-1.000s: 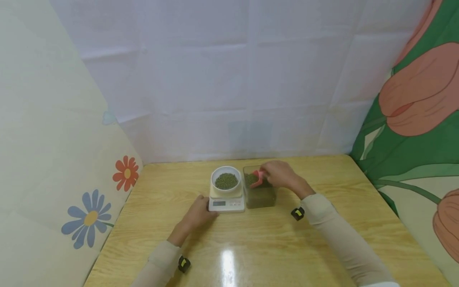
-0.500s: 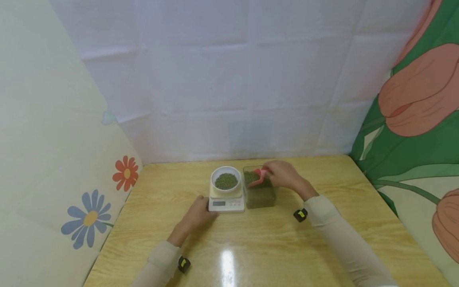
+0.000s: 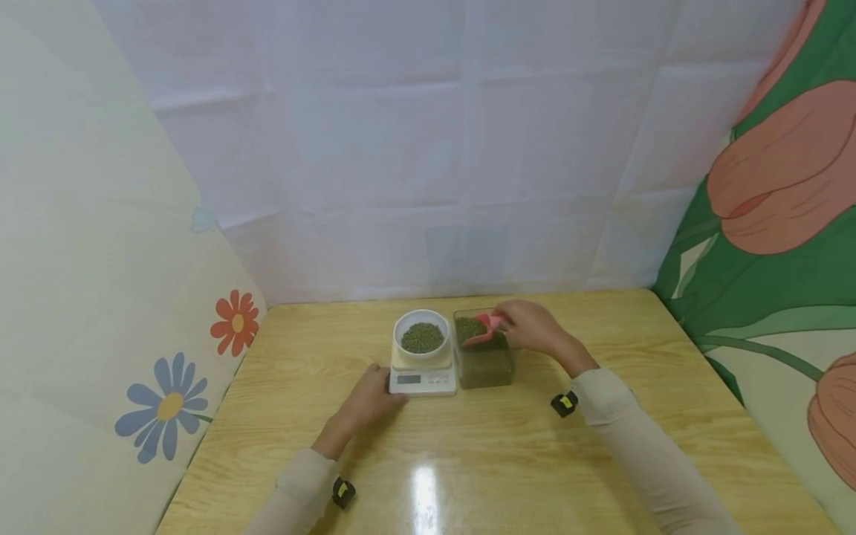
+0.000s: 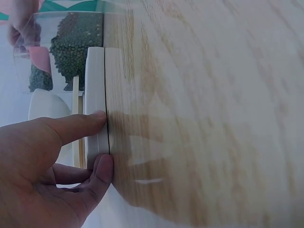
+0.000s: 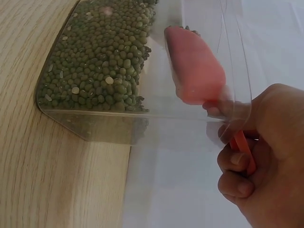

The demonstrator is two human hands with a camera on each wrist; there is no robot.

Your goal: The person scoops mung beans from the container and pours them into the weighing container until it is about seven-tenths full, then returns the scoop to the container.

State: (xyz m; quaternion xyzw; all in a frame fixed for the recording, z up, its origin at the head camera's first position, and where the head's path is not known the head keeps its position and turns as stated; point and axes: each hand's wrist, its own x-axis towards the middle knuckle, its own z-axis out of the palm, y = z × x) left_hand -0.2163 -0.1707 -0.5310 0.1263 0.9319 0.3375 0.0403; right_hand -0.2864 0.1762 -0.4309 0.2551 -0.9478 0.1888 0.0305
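Observation:
My right hand point(image 3: 528, 325) grips the handle of a pink-red scoop point(image 5: 197, 66). The scoop's bowl is inside the upper part of a clear plastic box point(image 3: 486, 369), above the mung beans point(image 5: 102, 57) that fill its lower part; a few beans show at the scoop's lip. With my left hand point(image 3: 371, 395) I hold the left front corner of a white digital kitchen scale point(image 3: 423, 381), fingers and thumb at its edge in the left wrist view. A white bowl point(image 3: 400, 327) on the scale contains more mung beans point(image 3: 423, 338).
The box stands close against the scale's right side on a wood-grain table point(image 3: 468, 461). A white cloth backdrop point(image 3: 374, 186) hangs behind the table. Flower-printed sheets point(image 3: 167, 406) flank it left and right.
The scoop has tipped back from a steep angle to a flatter one, lip toward the left. My right wrist has shifted slightly right and down. My left hand and the scale stay put.

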